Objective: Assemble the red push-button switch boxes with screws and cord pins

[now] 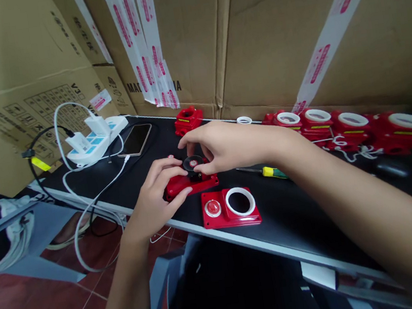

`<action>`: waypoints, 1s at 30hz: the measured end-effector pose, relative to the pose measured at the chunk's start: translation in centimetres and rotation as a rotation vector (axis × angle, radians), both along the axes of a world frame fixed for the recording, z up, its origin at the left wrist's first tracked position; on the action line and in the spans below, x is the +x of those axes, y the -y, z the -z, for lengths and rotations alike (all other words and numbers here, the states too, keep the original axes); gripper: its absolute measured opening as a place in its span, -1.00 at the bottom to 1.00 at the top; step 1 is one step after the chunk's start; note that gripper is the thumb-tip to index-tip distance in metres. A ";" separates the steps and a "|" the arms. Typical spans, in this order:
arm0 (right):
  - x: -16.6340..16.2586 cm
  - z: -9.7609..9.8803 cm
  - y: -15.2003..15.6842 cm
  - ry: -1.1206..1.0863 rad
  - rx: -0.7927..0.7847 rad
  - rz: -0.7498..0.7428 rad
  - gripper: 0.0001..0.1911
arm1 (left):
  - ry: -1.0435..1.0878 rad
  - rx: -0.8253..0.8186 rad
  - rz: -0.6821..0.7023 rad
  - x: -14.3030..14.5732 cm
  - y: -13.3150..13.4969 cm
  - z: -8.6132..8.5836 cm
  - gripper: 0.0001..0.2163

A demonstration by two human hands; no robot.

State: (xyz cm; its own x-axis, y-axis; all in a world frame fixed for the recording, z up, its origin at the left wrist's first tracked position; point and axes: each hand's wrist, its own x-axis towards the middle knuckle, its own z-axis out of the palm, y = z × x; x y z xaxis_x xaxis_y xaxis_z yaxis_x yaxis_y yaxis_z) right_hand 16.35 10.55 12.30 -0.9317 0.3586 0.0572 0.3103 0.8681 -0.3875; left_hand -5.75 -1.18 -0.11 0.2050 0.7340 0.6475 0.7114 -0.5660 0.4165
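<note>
My left hand [159, 189] grips the left end of a flat red plastic housing [190, 183] that lies on the black table [283, 215]. Over the same housing, my right hand [220, 145] pinches a small round black part [193, 163] between thumb and fingers. Just in front lies a red cover plate [230, 208] with a white ring and a round red button. A screwdriver with a yellow-green handle [269, 171] lies partly hidden behind my right wrist.
A row of red units with white rings [344, 127] lines the back right, and one more red unit [187, 118] sits at the back centre. A phone [136, 139] and a white power strip with chargers [94, 137] are at left. Taped cardboard boxes [250, 35] stand behind.
</note>
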 end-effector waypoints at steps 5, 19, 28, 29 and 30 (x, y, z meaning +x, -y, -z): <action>-0.3 0.4 -0.1 0.009 0.061 0.018 -0.53 | -0.005 -0.033 -0.009 0.1 0.1 -0.2 -0.78; -0.3 0.6 -0.2 0.025 0.106 0.033 -0.54 | -0.026 -0.037 -0.001 0.0 0.1 -0.1 -0.77; -0.1 0.6 -0.4 0.014 0.107 0.025 -0.54 | -0.006 -0.043 0.000 0.0 0.0 -0.1 -0.75; -0.1 0.6 -0.4 0.016 0.107 0.028 -0.54 | -0.005 -0.041 0.002 0.0 0.0 -0.1 -0.75; -0.2 0.7 -0.4 0.015 0.112 0.031 -0.55 | -0.005 -0.038 0.004 -0.1 0.0 -0.1 -0.75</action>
State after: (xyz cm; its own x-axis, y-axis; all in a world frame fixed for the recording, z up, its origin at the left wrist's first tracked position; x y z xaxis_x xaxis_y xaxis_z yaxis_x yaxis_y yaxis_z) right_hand 16.18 10.95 11.63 -0.9214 0.3793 0.0848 0.3425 0.8955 -0.2841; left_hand -5.80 -1.18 -0.05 0.2113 0.7571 0.6181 0.7111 -0.5530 0.4342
